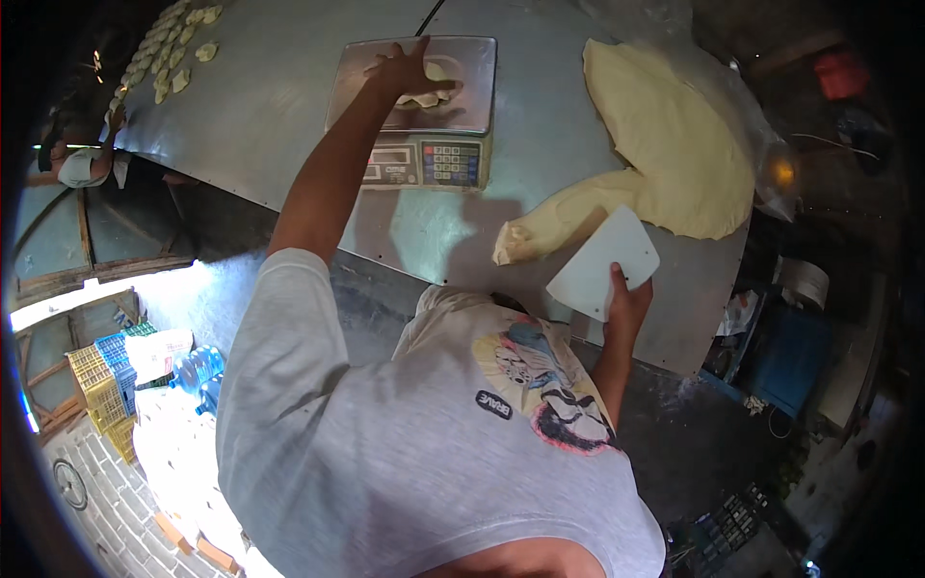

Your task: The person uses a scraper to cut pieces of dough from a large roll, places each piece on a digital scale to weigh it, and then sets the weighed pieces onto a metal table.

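Note:
A digital scale point(470, 72) with a flat metal pan and a keypad rests on the metal table. My left hand point(401, 73) is over its pan with fingers spread, covering part of some pale dough point(424, 99); whether the fingertips touch the dough is hard to tell. In my right hand point(628, 304) is a white dough scraper point(605, 262), gripped by its near edge with its flat side up. The scraper overlaps a tongue of dough point(554, 217) that stretches leftward from a large, flat dough mass point(689, 144) on the right.
Several small dough pieces point(164, 53) lie in rows at the table's far left, where another person point(85, 166) reaches in. Clear plastic sheeting point(756, 120) borders the big dough. Plastic crates point(104, 376) and blue water bottles point(199, 371) stand at the lower left. The metal table point(260, 87) ends just before my body.

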Action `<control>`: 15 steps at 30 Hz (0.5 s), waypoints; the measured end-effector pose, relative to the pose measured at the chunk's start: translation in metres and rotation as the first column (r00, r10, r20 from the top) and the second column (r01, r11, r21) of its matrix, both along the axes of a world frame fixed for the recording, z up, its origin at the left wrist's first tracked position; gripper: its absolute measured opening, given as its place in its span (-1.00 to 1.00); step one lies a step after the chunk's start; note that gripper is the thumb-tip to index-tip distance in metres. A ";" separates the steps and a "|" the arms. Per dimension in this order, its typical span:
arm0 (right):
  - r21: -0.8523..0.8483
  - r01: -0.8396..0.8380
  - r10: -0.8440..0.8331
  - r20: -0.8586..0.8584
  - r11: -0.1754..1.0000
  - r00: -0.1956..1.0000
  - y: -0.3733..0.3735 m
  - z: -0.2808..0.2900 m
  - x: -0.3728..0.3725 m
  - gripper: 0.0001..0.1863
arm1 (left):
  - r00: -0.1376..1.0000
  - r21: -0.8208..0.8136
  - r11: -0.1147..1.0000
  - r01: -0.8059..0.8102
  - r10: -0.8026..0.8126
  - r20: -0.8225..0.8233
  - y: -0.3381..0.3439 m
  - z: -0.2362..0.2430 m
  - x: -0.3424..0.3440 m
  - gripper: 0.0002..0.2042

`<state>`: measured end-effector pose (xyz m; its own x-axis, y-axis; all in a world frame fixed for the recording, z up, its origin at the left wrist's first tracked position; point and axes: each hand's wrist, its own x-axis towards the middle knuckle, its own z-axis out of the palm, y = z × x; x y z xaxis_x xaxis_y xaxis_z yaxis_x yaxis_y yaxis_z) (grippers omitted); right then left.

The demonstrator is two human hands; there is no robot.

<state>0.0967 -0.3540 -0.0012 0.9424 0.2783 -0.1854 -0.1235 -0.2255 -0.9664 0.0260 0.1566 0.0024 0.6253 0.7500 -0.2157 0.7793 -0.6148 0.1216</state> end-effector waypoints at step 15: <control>0.104 0.074 -0.063 -0.107 0.992 0.992 -0.031 -0.019 0.019 -0.48 | 0.166 -0.749 0.651 0.124 0.731 0.662 -0.013 -0.007 -0.087 -0.58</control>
